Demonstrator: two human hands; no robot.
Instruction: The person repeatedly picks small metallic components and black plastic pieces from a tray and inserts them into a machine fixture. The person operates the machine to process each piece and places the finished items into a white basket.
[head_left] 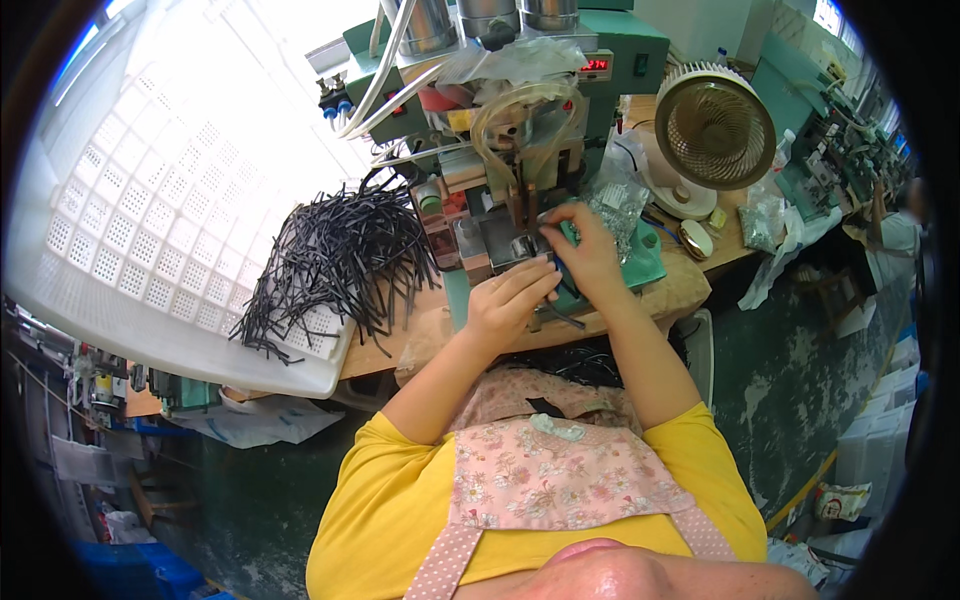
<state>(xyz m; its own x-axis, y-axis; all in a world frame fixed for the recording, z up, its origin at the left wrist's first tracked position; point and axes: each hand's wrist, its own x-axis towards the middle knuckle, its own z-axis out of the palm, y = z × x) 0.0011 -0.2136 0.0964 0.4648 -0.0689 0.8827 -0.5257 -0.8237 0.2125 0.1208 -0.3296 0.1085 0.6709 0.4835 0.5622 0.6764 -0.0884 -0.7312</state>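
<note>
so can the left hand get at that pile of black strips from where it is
Probably yes: the left hand sits at the machine, and the pile of black strips lies just to its left on the white tray, nothing between them.

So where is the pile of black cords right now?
In the head view, the pile of black cords lies left of both hands, spilling from the white perforated tray onto the wooden bench, beside the green machine.

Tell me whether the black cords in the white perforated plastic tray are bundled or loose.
Loose: the black cords lie splayed in an untied heap, spilling over the white perforated plastic tray rim.
</note>
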